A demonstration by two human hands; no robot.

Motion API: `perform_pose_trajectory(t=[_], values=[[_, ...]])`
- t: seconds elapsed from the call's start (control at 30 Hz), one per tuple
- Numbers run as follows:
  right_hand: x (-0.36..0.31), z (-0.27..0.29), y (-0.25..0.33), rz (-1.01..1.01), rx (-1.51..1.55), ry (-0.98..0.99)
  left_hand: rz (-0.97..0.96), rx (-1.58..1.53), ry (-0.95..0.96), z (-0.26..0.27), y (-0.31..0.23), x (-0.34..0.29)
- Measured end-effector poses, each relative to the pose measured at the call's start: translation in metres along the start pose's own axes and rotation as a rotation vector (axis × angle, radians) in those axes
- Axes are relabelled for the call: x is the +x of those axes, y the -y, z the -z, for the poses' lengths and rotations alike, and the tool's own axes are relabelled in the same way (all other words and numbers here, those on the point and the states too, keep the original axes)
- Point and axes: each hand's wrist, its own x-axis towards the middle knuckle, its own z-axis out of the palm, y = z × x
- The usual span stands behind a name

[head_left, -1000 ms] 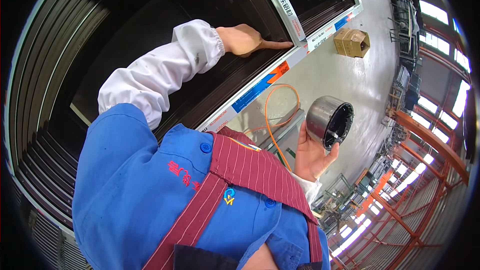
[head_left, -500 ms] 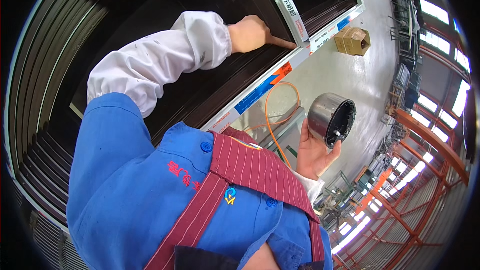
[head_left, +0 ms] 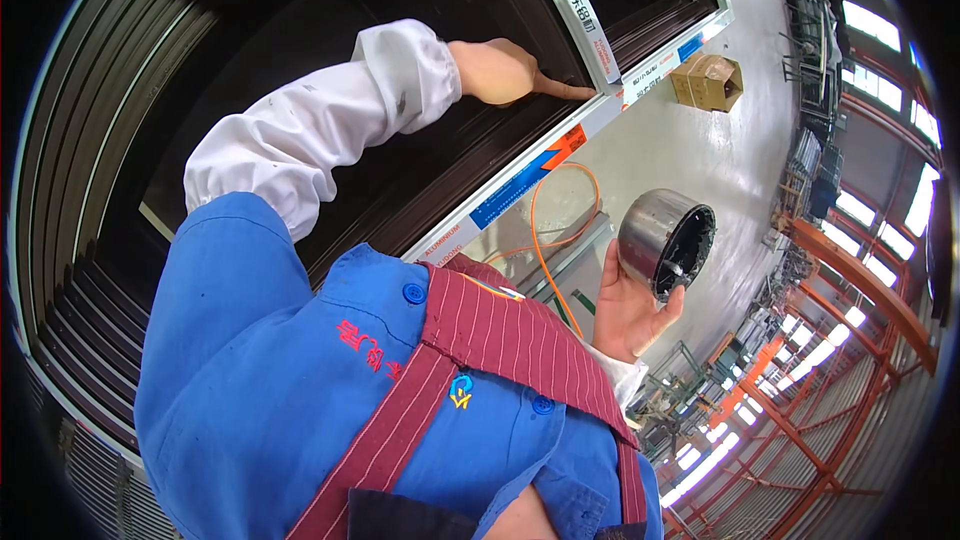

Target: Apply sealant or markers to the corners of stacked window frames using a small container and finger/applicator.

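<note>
My left hand (head_left: 500, 70) reaches out in a white sleeve, its index finger stretched and pressing the inner corner of a dark brown door panel (head_left: 330, 50), right by the white taped frame strip (head_left: 585, 15); the other fingers are curled. My right hand (head_left: 630, 310) is lower, cupping a shiny metal cylinder (head_left: 665, 240) with a dark hollow open end, held over the floor.
An orange cable (head_left: 545, 240) loops on the grey floor under the door's lower edge. A cardboard box (head_left: 706, 82) sits further off. Orange steel racking (head_left: 840, 290) and stacked metal profiles fill the right side. My blue shirt and striped red apron fill the foreground.
My left elbow rose and then dropped again while the fingertip stayed near the frame corner, creeping slightly right. The right hand with the cylinder has hardly moved.
</note>
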Motion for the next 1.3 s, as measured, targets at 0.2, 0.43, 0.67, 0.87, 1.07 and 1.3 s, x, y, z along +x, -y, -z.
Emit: perform_pose_trajectory(t=[0.2,0.43,0.67,0.87,1.07,1.3], values=[[-0.001,-0.002,0.0,-0.005,-0.011,0.01,0.178,-0.456,0.583,0.061,-0.017,-0.011],[-0.001,-0.001,0.002,0.0,-0.005,0.031,-0.057,-0.094,0.039,0.008,0.002,-0.009],[-0.003,-0.001,0.002,0.015,-0.016,-0.005,0.124,0.308,-0.118,0.011,-0.011,-0.018],[-0.006,0.006,0.003,0.019,-0.008,-0.01,0.237,0.192,-0.098,0.01,-0.014,-0.021],[-0.01,0.009,0.004,0.017,-0.004,-0.004,-0.101,-0.124,-0.202,-0.003,-0.011,-0.008],[-0.01,0.006,0.003,0.035,-0.001,-0.019,0.088,-0.581,0.3,0.033,-0.007,-0.023]])
